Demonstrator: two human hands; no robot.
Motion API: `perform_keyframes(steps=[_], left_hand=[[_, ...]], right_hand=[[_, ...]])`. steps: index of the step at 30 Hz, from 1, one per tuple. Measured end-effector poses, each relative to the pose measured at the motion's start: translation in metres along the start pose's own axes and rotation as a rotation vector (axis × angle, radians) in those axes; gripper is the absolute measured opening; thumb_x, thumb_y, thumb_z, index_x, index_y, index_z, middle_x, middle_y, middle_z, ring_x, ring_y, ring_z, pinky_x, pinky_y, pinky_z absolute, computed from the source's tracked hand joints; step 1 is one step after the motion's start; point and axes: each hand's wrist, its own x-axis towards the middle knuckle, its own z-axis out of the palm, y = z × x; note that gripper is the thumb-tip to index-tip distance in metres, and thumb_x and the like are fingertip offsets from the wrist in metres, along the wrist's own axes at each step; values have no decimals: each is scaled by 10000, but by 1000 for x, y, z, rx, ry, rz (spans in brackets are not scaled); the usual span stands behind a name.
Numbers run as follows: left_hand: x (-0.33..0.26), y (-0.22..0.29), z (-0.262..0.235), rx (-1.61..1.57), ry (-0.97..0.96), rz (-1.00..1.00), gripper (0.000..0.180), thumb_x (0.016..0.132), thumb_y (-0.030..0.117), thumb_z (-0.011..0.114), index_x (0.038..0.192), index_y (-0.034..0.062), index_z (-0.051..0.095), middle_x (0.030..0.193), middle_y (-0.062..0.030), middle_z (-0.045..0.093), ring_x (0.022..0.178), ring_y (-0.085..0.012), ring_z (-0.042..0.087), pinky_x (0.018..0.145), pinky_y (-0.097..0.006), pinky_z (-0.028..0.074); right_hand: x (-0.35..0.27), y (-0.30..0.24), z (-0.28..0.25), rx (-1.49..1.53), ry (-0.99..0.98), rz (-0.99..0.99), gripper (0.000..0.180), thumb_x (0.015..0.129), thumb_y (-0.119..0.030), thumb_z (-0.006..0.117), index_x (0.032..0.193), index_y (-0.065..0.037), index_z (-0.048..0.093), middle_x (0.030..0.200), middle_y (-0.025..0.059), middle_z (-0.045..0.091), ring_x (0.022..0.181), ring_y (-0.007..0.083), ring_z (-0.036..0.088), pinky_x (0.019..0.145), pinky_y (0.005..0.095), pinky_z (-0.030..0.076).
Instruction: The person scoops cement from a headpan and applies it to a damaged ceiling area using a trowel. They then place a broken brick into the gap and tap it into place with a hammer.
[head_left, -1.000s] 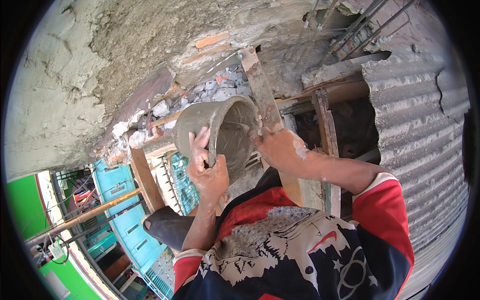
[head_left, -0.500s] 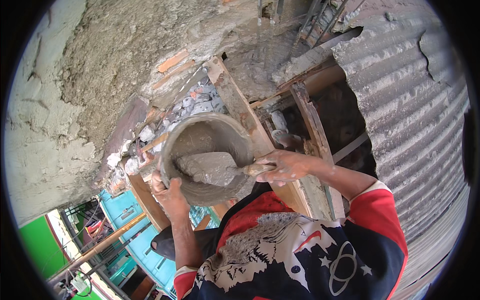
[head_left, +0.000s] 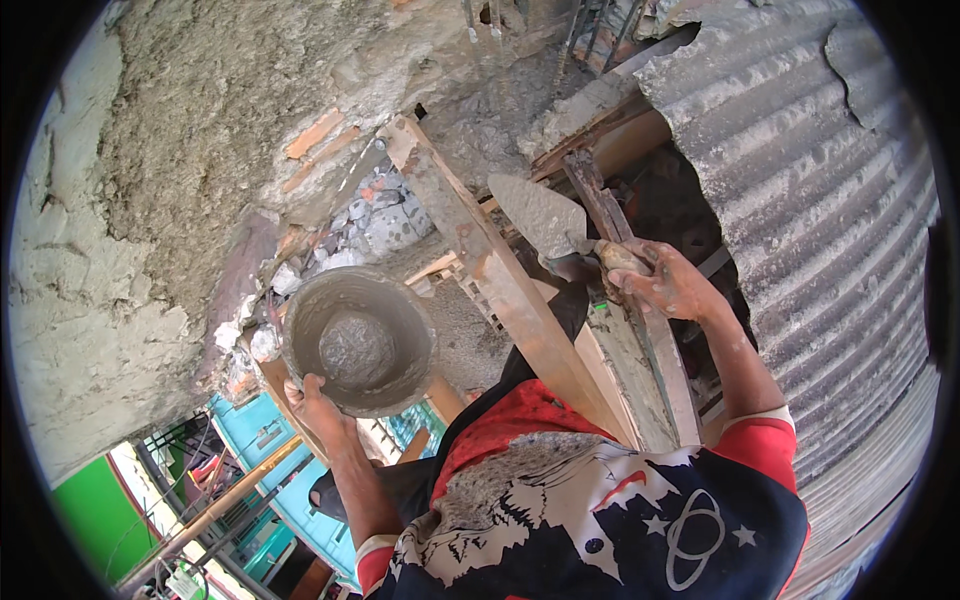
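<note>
My left hand grips the near left rim of a grey, mortar-crusted bucket. A mound of wet mortar lies at the bottom of it. My right hand is closed round the wooden handle of a trowel, out to the right of the bucket. The trowel's pointed blade is coated grey with mortar and hangs over the far side of a wooden plank. Parts of the fingers on the handle are hidden.
Rough, partly plastered wall rises ahead and left. Broken rubble lies behind the bucket. Corrugated roofing sheets cover the right, beside a dark gap crossed by a weathered beam. Rebar sticks out at the top. A pole runs lower left.
The trowel has come out of the bucket and swung right and away, above the plank. The bucket has shifted left and slightly nearer with my left hand on its rim.
</note>
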Motion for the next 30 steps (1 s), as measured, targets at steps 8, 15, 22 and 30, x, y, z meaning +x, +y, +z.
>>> perform_keyframes(steps=[8, 15, 22, 30], left_hand=[[17, -36, -44, 146, 122, -43, 179, 776, -5, 561, 795, 131, 445, 841, -4, 517, 797, -127, 474, 779, -290, 409], [19, -64, -66, 256, 141, -129, 296, 715, 47, 566, 1008, 55, 527, 968, -57, 559, 875, -191, 552, 765, -372, 493], [17, -77, -72, 208, 138, -218, 331, 709, 45, 550, 1040, 41, 534, 987, -60, 561, 874, -208, 567, 761, -370, 502], [25, -94, -87, 176, 156, -167, 193, 747, 23, 569, 921, 91, 519, 916, -31, 533, 819, -163, 526, 780, -329, 455]], right_hand=[[37, 67, 68, -536, 328, -187, 604, 884, -155, 592, 1413, 22, 360, 1063, 304, 637, 989, 460, 631, 886, 480, 504], [64, 37, 130, 25, 153, -57, 706, 895, -162, 582, 1477, 57, 249, 1209, 347, 556, 1095, 484, 577, 950, 474, 466], [57, 36, 127, -137, 422, -387, 596, 926, -140, 545, 1449, 47, 328, 1176, 319, 561, 1051, 464, 594, 916, 494, 487], [89, 36, 88, -726, 365, -300, 637, 843, -98, 583, 1456, -161, 422, 1112, 192, 596, 715, 368, 676, 630, 459, 563]])
